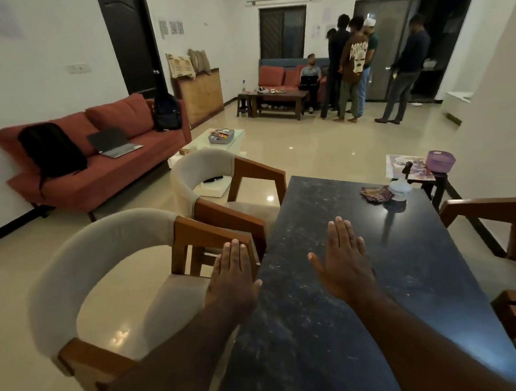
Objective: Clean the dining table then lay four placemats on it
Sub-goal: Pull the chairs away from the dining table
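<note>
— At the near end of the counter [311, 210], both hands are out flat! The left hand [232, 274] hovers right over the left edge and the right hand [347, 262] is over the dark top. Fingers are straight and close together, holding nothing.
— Touching the surface?
— Can't tell from up here. The top is long, black and glossy, flecked all over with pale dust and smears.
— Anything on it?
— Far right corner: a folded patterned cloth [375, 193] just beside a clear spray bottle [400, 188].
— And the placemats?
— Off the counter. The printed placemats [401, 164] lie flat on a small dark stand [435, 186] just past that far corner, with a purple basket [441, 160] sitting on them.
— Room around the edges?
— Tight at the sides. The near left chair [105, 263] and the far left chair [208, 174] hug the left edge, wooden arms close to it. The right-hand chairs [491, 222] crowd the other side. Beyond the far end there's open, shiny floor [323, 144].
</note>
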